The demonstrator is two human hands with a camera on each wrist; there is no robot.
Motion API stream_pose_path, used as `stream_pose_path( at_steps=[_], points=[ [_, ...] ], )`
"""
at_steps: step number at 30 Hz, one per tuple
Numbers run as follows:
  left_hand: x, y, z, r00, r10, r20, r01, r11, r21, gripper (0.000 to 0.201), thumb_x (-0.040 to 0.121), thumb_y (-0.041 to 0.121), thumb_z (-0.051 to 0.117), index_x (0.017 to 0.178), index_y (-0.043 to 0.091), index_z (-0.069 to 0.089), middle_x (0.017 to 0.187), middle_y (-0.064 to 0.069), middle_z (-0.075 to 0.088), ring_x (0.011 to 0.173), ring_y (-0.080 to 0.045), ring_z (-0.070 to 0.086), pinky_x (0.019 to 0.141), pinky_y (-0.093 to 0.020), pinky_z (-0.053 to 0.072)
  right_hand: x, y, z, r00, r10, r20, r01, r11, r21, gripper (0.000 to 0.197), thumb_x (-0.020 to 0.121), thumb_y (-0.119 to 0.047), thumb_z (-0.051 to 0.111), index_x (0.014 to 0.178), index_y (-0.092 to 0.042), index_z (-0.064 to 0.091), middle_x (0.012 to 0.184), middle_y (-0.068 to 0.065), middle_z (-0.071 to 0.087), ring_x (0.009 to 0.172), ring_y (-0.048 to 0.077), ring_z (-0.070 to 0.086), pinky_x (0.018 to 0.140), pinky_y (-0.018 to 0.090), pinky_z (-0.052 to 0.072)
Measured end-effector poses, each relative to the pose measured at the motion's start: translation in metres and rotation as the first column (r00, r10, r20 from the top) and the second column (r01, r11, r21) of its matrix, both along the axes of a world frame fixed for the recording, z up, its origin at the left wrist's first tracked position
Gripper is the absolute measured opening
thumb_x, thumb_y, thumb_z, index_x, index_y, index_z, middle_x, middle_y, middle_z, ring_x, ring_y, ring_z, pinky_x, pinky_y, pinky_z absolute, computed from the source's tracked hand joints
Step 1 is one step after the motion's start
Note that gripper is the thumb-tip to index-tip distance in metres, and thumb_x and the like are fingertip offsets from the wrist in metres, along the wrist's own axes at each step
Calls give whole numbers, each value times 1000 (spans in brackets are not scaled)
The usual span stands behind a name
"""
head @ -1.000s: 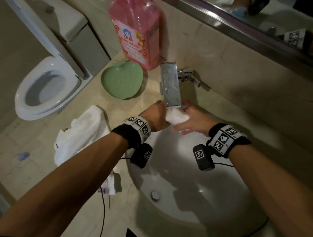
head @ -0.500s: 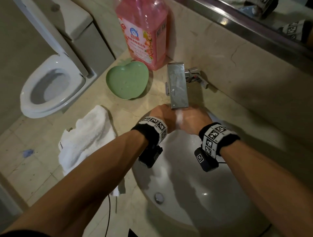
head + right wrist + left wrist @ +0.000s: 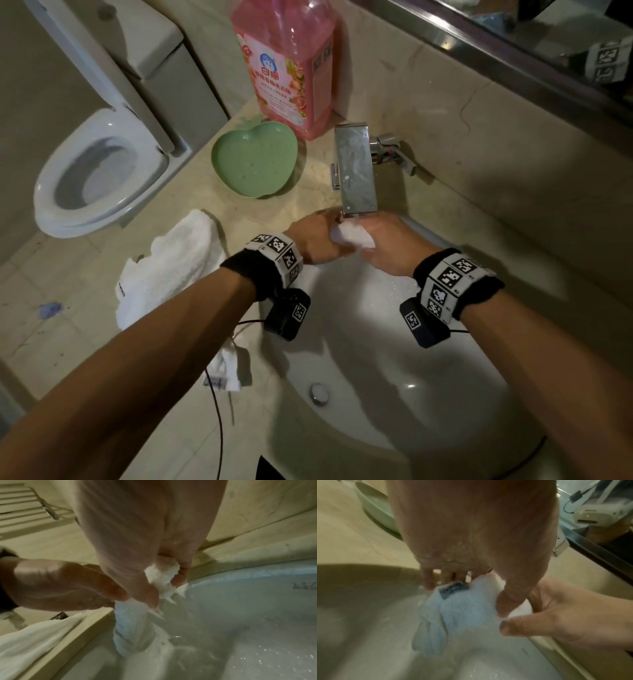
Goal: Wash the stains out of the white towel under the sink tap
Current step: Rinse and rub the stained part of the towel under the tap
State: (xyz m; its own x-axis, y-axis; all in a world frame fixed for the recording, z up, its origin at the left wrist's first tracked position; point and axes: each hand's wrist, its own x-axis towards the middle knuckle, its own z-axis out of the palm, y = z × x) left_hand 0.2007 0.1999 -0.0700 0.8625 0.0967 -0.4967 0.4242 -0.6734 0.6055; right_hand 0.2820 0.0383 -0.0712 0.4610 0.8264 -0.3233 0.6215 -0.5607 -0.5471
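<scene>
both hands were right up under the flat chrome tap [image 3: 356, 171], bunched around a wet white towel [image 3: 352, 236] over the back of the white basin [image 3: 428, 394]. the left hand [image 3: 317, 241] had its fingers curled over the top of the cloth and its thumb pressed into the front, and you could see a small dark label [image 3: 454, 589] sewn on the towel just below those fingers. the right hand [image 3: 390, 245] pinched the other side, thumb and fingertips closed on a wad of terry. from the right wrist view the rest of the towel hung down in a twisted rope into the bowl, water running off it. the metal drain plug [image 3: 319, 394] sat lower down in the basin, well apart from the hands.

on the beige counter [image 3: 308, 192] left of the sink lay a second white towel [image 3: 171, 267], crumpled, one corner reaching the basin edge. behind it sat a green heart-shaped dish [image 3: 253, 161], and just beside that a big pink detergent bottle [image 3: 284, 65] against the wall. further left, the toilet [image 3: 99, 174] had its seat down and lid up. a mirror [image 3: 548, 31] ran along the top right.
</scene>
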Motion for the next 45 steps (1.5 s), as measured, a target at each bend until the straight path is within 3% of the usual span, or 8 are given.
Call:
stream_pose_path(
  at_steps=[5, 10, 19, 24, 29, 32, 36, 45],
  points=[
    [-15, 2, 3, 981, 68, 179, -62, 997, -40, 57, 84, 23, 73, 137, 18, 52, 126, -6, 64, 113, -22, 60, 88, -19, 39, -14, 4, 1, 980, -195, 46, 190, 978, 89, 57, 79, -16, 82, 129, -4, 59, 117, 13, 63, 101, 27, 63, 80, 25, 44],
    [-30, 1, 2, 912, 280, 301, -241, 957, -161, 34, 71, 20, 86, 88, 13, 58, 86, -4, 65, 76, -20, 55, 70, -30, 44, -20, 3, 7, 955, -294, 23, 288, 947, 142, 41, 70, -24, 89, 101, -9, 66, 86, 3, 66, 75, 20, 63, 63, 21, 39],
    [-28, 4, -2, 946, 277, 167, -226, 935, -274, 47, 74, 11, 80, 115, 14, 58, 104, -1, 66, 91, -15, 62, 70, -9, 44, -25, -3, 13, 950, -307, -62, 313, 925, 216, 43, 78, -23, 81, 119, -14, 69, 110, 3, 70, 101, 20, 65, 86, 31, 51],
    [-20, 4, -6, 944, 290, 155, -226, 915, -335, 34, 73, 2, 77, 88, 16, 50, 84, 2, 60, 65, -3, 59, 54, -14, 49, -22, -13, 6, 936, -329, -122, 346, 923, 166, 30, 83, -23, 76, 112, -17, 70, 98, 3, 69, 86, 18, 65, 73, 33, 53],
    [-10, -3, -5, 964, 191, 187, -144, 960, -239, 30, 90, 25, 66, 106, 15, 43, 87, 7, 59, 70, -4, 60, 52, -12, 46, -12, -26, 4, 891, -402, -213, 433, 892, 128, 26, 79, -44, 79, 84, -19, 70, 75, -3, 67, 65, 6, 62, 56, 25, 48],
    [-6, -3, -1, 956, 233, 176, -195, 958, -211, 35, 96, 28, 58, 123, 14, 42, 106, 2, 62, 90, -15, 61, 70, -20, 50, -6, -35, 0, 808, -443, -388, 490, 871, 27, 48, 70, -39, 88, 109, -25, 63, 95, -14, 70, 80, -6, 65, 58, 8, 47],
    [-7, 0, 5, 984, 107, 146, -97, 992, -77, 31, 101, 34, 45, 123, 16, 58, 119, -4, 66, 105, -25, 61, 92, -36, 48, -4, -36, -10, 826, -441, -350, 474, 880, 9, 59, 73, -11, 84, 122, -15, 50, 112, 1, 65, 97, 12, 63, 73, 21, 49],
    [-29, 29, 7, 975, 213, 56, -190, 942, -276, 6, 100, 28, 52, 101, 21, 50, 95, -11, 62, 73, -31, 71, 56, -46, 61, 2, -29, -22, 798, -482, -361, 538, 840, 69, 32, 92, -10, 66, 123, -20, 67, 110, -2, 70, 102, 18, 66, 94, 36, 53]
  ],
)
